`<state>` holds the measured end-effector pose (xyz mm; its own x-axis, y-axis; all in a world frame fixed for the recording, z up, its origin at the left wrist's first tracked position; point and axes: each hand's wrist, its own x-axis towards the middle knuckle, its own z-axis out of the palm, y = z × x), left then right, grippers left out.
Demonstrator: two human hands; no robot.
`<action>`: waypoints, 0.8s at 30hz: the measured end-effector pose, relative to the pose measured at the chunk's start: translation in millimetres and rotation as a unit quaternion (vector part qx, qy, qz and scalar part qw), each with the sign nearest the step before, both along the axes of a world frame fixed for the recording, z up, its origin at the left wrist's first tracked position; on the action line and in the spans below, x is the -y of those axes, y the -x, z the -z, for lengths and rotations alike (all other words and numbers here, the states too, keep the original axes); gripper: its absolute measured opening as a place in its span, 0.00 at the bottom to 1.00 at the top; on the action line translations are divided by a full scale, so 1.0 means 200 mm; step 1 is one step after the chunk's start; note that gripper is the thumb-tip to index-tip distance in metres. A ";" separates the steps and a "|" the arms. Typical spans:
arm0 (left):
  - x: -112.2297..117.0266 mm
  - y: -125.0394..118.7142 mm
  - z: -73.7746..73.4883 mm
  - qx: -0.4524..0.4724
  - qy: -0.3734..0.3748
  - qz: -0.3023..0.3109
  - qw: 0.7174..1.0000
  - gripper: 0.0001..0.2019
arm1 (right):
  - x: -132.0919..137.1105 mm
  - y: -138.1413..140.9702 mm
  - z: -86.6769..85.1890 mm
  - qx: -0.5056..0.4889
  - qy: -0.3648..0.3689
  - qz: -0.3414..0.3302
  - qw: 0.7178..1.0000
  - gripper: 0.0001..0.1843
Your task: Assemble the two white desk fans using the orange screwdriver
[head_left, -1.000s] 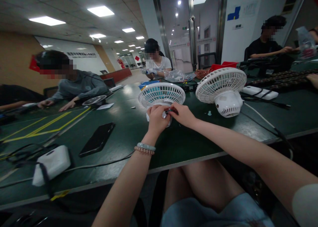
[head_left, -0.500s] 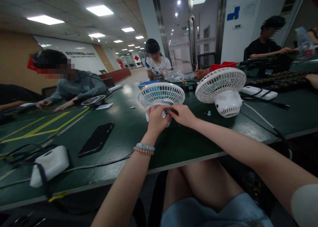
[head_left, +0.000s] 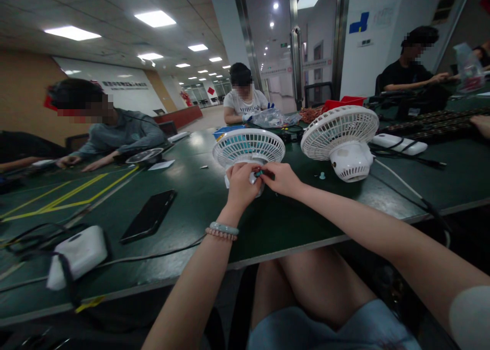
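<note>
In front of me a white fan (head_left: 248, 143) sits on the green table with its round grille tilted up and away. My left hand (head_left: 242, 181) is closed against the near side of the fan, its fingers curled over the white housing. From the right, my right hand (head_left: 282, 178) pinches a small teal and dark piece (head_left: 259, 173) against that housing, close to my left fingertips. The fingers hide most of the piece, so its kind is unclear. A second white fan (head_left: 339, 135) lies to the right, with a small pale blue plug (head_left: 322, 175) beside it.
A black phone (head_left: 148, 216) and a white power adapter (head_left: 78, 255) with cables lie on the left. Behind the fans are a blue bin (head_left: 225, 130), plastic bags (head_left: 273, 118) and a red tray (head_left: 344, 101). Several people sit around the table.
My hands stay at the fan; the small piece in my right fingers has turned slightly. Across the table, a person has shifted and raised their head.
</note>
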<state>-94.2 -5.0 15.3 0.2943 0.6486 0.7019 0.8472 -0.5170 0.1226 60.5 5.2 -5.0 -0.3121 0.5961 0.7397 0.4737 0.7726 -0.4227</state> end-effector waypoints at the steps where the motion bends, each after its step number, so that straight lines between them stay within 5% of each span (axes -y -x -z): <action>1: 0.00 0.00 0.00 0.000 0.000 0.000 1.000 0.14 | 0.00 0.00 0.00 0.002 -0.001 0.000 1.000 0.08; 9: -0.01 0.00 0.00 0.005 -0.007 0.003 1.000 0.13 | 0.02 -0.01 -0.03 0.043 -0.002 0.020 0.999 0.08; 16: 0.01 0.00 0.00 -0.014 -0.011 0.003 1.000 0.10 | 0.02 -0.10 -0.05 0.205 0.013 0.047 0.978 0.17; 24: 0.01 0.00 0.00 -0.029 -0.020 0.007 0.999 0.11 | 0.03 -0.09 -0.01 0.328 0.067 -0.033 0.942 0.13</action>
<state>-94.5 -6.6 16.2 0.3447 0.6162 0.7082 0.8447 -0.5327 0.0524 77.7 -0.2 -2.7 -0.7154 0.6335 0.2948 0.6198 0.7701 -0.1509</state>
